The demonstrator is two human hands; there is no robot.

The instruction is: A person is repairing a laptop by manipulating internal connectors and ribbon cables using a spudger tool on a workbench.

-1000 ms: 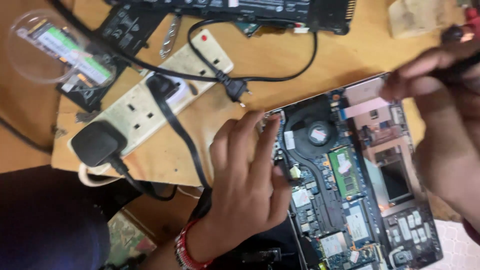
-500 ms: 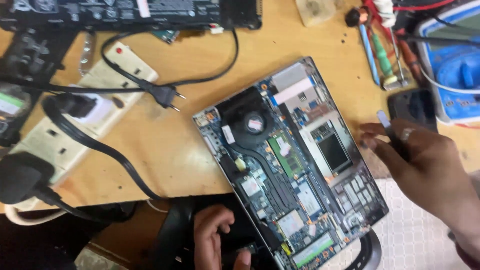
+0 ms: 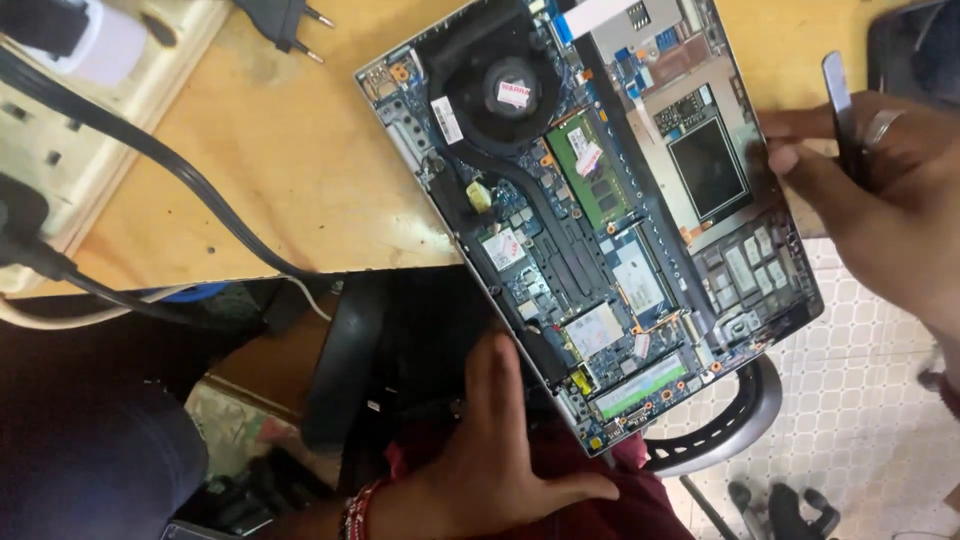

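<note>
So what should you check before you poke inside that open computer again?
1. Laptop resting fully on the wooden table: not ok, its near corner hangs over the edge.
2. Left hand steadying it: ok, fingers touch the overhanging corner.
3. Right hand gripping the thin metal tool: ok, held between fingers at the laptop's right side.
4. Tool tip clear of the circuit board: ok, it points away from the board.
5. Loose black plug away from the board: ok, it lies apart on the table.
6. Laptop powered off: cannot tell.
</note>
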